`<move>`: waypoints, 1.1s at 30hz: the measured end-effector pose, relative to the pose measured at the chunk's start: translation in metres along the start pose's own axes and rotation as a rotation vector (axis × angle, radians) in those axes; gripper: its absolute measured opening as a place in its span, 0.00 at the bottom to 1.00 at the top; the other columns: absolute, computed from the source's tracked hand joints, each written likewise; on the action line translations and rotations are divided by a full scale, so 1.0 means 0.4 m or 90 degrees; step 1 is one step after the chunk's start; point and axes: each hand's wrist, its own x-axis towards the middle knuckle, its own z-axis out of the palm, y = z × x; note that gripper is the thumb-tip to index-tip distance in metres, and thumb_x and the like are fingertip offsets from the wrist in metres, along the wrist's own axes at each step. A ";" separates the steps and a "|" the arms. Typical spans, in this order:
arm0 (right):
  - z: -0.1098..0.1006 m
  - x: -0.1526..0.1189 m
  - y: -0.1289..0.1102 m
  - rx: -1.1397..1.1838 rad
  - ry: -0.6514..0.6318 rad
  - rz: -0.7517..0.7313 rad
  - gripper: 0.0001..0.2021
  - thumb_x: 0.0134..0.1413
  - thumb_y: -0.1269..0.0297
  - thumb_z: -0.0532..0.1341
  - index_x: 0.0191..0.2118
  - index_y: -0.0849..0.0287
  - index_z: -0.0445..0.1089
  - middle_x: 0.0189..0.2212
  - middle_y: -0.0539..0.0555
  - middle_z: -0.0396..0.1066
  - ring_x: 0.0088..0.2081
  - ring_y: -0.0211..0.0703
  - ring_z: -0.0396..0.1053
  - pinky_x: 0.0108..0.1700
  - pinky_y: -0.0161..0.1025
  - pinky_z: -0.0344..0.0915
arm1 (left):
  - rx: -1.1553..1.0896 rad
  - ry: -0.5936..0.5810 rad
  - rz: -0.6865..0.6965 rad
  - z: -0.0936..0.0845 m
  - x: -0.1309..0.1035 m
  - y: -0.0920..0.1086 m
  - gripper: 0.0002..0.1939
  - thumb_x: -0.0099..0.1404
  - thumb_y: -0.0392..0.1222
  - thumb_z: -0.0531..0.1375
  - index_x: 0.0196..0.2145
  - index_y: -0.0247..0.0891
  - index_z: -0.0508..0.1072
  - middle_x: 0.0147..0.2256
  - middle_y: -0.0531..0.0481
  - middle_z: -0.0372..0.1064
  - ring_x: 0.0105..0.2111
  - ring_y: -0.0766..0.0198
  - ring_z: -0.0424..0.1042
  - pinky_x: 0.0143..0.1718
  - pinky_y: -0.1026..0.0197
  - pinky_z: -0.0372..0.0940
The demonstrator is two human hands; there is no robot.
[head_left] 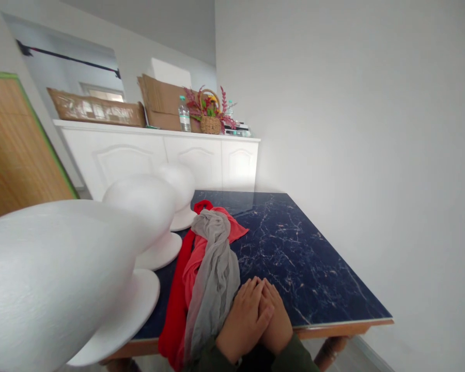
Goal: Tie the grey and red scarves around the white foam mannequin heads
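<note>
three white domed stands [141,206] crowd counter [290,253], 9–11 o'clock of grey scarf [219,263] | scarf's long axis 6-to-12, over red cloths [177,294] | left hand [242,315], right hand [278,323] laid together, released

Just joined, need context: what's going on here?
The person's left hand and right hand rest together at the table's near edge, with nothing visibly held. Left of them, a grey cloth lies partly over a coral one, a red one alongside. Three white forms stand farther left.
</note>
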 end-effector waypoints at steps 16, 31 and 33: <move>-0.020 0.006 -0.005 0.023 -0.040 0.018 0.28 0.49 0.72 0.54 0.58 0.56 0.57 0.57 0.54 0.60 0.59 0.49 0.54 0.59 0.47 0.54 | 0.006 -0.002 0.005 -0.004 -0.003 0.005 0.28 0.65 0.46 0.48 0.60 0.35 0.52 0.60 0.42 0.52 0.60 0.53 0.50 0.58 0.46 0.53; 0.001 -0.002 0.001 0.015 0.007 0.011 0.27 0.49 0.72 0.55 0.57 0.57 0.59 0.56 0.53 0.61 0.58 0.48 0.55 0.58 0.46 0.55 | 0.046 -0.013 0.009 0.000 -0.005 0.002 0.28 0.65 0.46 0.47 0.60 0.33 0.52 0.60 0.43 0.51 0.60 0.55 0.50 0.59 0.48 0.52; 0.001 -0.001 0.002 0.016 0.000 0.014 0.27 0.49 0.72 0.55 0.57 0.58 0.59 0.56 0.54 0.61 0.58 0.48 0.55 0.59 0.47 0.55 | 0.040 -0.014 0.008 0.003 -0.003 0.002 0.28 0.65 0.46 0.47 0.60 0.33 0.52 0.60 0.42 0.51 0.60 0.55 0.50 0.59 0.47 0.52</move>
